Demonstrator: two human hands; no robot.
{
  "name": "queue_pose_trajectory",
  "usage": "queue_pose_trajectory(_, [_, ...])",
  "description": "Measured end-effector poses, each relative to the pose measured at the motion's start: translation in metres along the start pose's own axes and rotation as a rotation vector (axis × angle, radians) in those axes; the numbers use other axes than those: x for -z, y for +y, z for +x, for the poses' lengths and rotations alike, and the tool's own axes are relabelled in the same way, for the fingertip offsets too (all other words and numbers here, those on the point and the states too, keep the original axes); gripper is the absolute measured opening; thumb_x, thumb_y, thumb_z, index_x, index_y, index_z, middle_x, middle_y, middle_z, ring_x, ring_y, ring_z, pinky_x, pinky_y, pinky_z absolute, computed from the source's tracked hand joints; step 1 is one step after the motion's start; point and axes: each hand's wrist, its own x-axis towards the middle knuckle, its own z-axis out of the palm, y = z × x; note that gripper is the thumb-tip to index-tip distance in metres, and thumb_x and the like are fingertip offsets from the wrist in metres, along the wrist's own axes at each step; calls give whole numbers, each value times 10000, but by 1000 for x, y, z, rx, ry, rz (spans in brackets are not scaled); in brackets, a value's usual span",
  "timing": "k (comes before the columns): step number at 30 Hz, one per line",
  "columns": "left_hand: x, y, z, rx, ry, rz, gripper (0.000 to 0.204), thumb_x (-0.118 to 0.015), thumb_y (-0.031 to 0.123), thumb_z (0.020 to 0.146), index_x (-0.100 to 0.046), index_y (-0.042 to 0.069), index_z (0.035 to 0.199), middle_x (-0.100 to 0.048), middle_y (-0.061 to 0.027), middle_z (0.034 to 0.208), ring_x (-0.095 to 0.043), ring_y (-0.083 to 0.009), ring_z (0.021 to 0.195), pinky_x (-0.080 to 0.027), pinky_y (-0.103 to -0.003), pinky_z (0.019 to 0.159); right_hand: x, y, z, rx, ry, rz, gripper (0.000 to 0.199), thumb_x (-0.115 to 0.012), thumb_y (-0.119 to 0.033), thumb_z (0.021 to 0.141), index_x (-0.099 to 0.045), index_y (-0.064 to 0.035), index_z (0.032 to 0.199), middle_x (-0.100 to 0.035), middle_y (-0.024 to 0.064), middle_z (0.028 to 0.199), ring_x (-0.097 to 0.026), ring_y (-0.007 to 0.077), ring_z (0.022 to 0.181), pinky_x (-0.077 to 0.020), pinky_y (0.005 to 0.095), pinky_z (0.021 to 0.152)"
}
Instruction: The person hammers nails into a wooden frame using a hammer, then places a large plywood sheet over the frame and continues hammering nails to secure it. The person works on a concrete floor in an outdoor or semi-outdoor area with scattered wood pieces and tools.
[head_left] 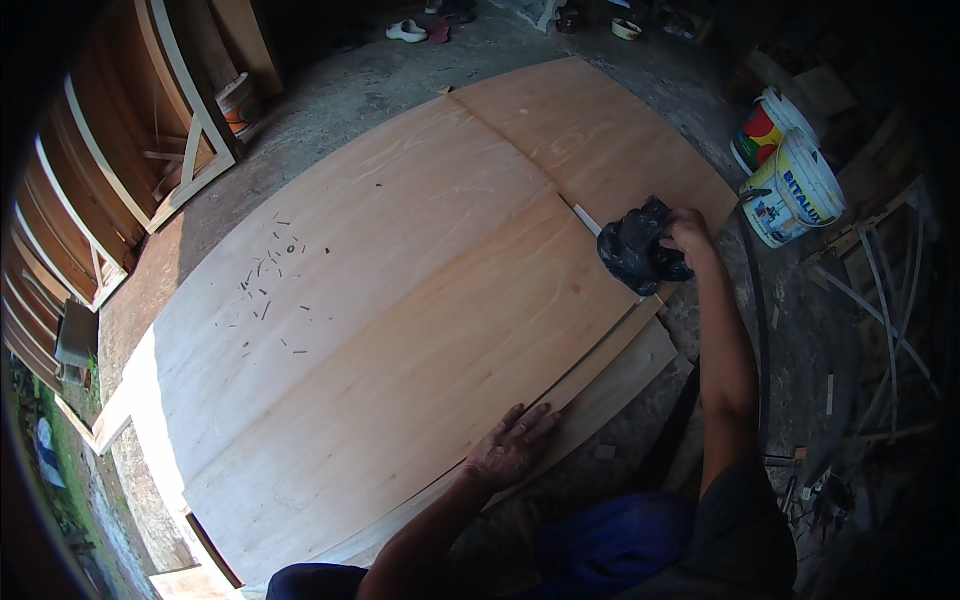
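By the panel's (450, 270) right edge my right hand (686, 240) grips a black bag (630, 246); left hand (505, 450) spread on the near edge, bare wood between.

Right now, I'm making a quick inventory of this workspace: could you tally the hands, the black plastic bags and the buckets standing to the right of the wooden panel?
Hands: 2
Black plastic bag: 1
Buckets to the right: 2
Total: 5
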Motion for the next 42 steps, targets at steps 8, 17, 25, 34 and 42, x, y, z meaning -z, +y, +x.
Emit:
queue_pose_trajectory(8, [-3, -1, 1, 31, 77, -83, 416, -450, 235, 1011, -542, 144, 1406, -321, -73, 1668, -254, -272, 1559, -177, -491, 1293, 54, -66, -18, 521, 406, -146, 184, -630, -64, 979, -684, -5, 1145, -705, 78, 990, -704, 175, 841, -593, 289, 688])
queue_pose_trajectory(17, [5, 0, -1, 29, -21, 26, 466, -433, 227, 1027, -478, 100, 1472, -282, -40, 1683, -231, -242, 1565, -184, -462, 1308, -273, -85, -74, 145, -551, 237, 44, -696, -49, 941, -699, -50, 984, -696, 44, 917, -674, 126, 788, -614, 277, 622])
queue_pose_trajectory(25, [-10, 4, 2, 61, 47, -5, 546, -495, 239, 972, -469, 148, 1509, -327, -30, 1662, -254, -232, 1554, -220, -452, 1295, -399, -109, -125, 94, -690, 292, 276, -662, -185, 998, -693, -28, 1222, -731, 65, 992, -708, 197, 888, -617, 368, 768])
queue_pose_trajectory(34, [-14, 0, -8, 43, 186, -36, 550, -512, 176, 934, -502, 77, 1474, -310, -55, 1664, -248, -252, 1555, -216, -465, 1299, -177, 35, -54, 1077, -220, -616, 338, -546, -132, 1018, -617, -4, 1323, -631, 185, 1314, -620, 381, 1177, -509, 447, 997])
queue_pose_trajectory(42, [0, 3, 1, 12, 53, -56, 509, -484, 215, 972, -494, 124, 1473, -289, -43, 1677, -242, -239, 1559, -183, -463, 1300, -49, 98, -45, 564, -293, -884, 557, -501, -99, 1003, -422, -187, 1548, -409, 143, 1586, -494, 386, 1372, -421, 494, 1136])
